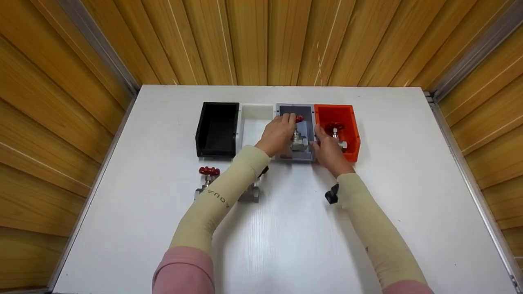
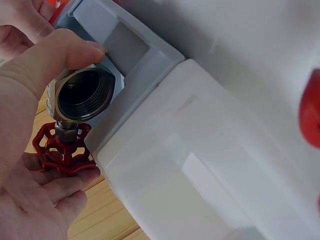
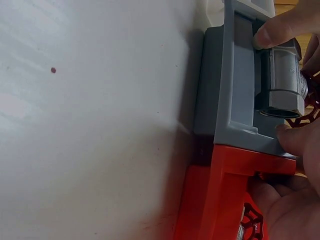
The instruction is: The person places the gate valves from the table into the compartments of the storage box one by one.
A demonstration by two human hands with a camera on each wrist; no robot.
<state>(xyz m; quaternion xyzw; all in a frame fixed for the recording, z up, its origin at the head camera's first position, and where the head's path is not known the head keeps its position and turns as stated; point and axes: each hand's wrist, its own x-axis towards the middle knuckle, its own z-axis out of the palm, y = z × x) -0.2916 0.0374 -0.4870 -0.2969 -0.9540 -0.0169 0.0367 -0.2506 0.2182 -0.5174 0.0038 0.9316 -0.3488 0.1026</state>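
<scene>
My left hand [image 1: 277,134] holds a metal valve with a red handwheel [image 2: 64,150] inside the grey bin [image 1: 295,159]. In the left wrist view the thumb lies on the valve body [image 2: 85,95] and the fingers are at the handwheel. My right hand [image 1: 329,151] pinches the adjoining side walls of the grey bin and the orange bin [image 1: 354,143], thumb on the grey side, fingers on the orange side. Another red-wheeled valve [image 1: 335,127] sits in the orange bin, partly hidden by the right hand.
A white bin [image 1: 256,122] and a black bin [image 1: 217,130] continue the row leftward. Two more valves stand on the white table [image 1: 286,237], one with a red handwheel [image 1: 209,171], the other [image 1: 250,194] mostly behind the left forearm. Wood-patterned walls [image 1: 261,45] surround the table's back and sides.
</scene>
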